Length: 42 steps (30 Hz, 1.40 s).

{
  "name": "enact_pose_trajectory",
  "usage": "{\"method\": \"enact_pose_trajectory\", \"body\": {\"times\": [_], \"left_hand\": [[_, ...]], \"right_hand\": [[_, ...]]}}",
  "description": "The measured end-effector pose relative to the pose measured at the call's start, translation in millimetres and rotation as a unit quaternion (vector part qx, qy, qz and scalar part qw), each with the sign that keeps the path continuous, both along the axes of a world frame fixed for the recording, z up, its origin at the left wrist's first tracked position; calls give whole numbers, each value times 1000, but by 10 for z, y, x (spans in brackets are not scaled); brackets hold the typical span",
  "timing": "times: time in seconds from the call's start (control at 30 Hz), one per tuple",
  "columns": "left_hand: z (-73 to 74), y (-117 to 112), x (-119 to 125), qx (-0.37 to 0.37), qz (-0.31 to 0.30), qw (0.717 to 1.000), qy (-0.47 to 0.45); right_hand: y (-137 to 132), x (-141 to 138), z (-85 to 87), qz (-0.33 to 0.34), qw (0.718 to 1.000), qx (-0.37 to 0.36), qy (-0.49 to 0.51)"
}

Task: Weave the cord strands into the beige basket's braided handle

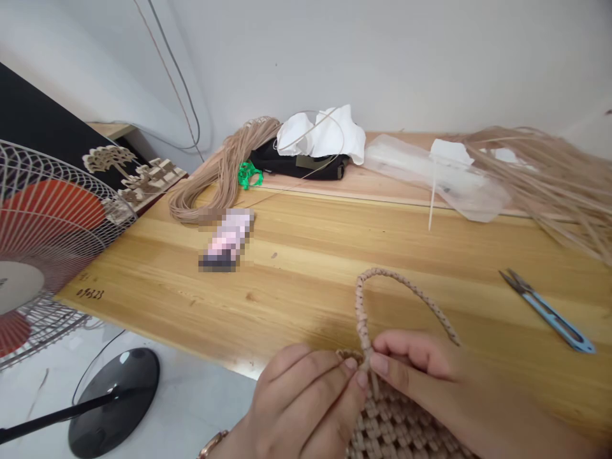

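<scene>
Your left hand (pixel 306 401) and right hand (pixel 425 370): fingertips clamped on base of braided loop (pixel 359 299), at rim of woven piece (pixel 396 424) beneath. Loop, weave look largely formed; joint looks unsecured. Loop's far end hidden; remainder untold. Snips (pixel 549 313) lie apart, rightward.

A hand could pass over the table (pixel 306 255) between the blurred item (pixel 227 239) and the handle (pixel 360 303). Behind, the pouch (pixel 287 164) blocks the way; snips (pixel 557 317) lie rightward, strands (pixel 549 175) beyond.

shiny copper-coloured band (pixel 213 444) around the left wrist (pixel 235 442)
</scene>
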<state>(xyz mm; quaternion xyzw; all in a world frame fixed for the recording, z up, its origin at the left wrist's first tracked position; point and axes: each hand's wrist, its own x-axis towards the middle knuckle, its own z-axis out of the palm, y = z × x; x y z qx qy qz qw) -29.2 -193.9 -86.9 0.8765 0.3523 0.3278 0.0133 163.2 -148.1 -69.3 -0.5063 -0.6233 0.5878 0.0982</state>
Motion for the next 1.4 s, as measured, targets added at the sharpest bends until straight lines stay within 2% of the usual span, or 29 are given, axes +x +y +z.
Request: {"method": "enact_pose_trajectory", "body": {"times": [0.07, 0.23, 0.37, 0.5, 0.7, 0.97, 1.1, 1.27, 1.4], "left_hand": [[-13, 38, 37, 13, -2, 998, -58], [-33, 99, 99, -82, 10, 982, -169], [-73, 96, 115, -95, 8, 973, -210], [-115, 94, 128, -107, 22, 963, -248], [-81, 112, 97, -101, 12, 970, -220], [-75, 111, 59, -68, 22, 984, -162], [-70, 104, 47, -66, 14, 986, -151], [-71, 109, 29, -84, -6, 985, -153], [-72, 117, 47, -145, -8, 965, -217]], "right_hand": [[-1, -1, 14, 7, 1000, 6, -5], [-7, 1, 23, 20, 1000, 4, 2], [-11, 3, 22, 23, 1000, 1, -3], [-13, 11, 33, 15, 999, 36, -20], [-41, 30, 17, 8, 999, 50, -20], [-47, 53, -4, 16, 1000, 15, -16], [-32, 31, 13, 3, 999, 40, -24], [-32, 14, 28, -5, 999, 42, -30], [-27, 28, 31, 21, 999, 28, -36]]}}
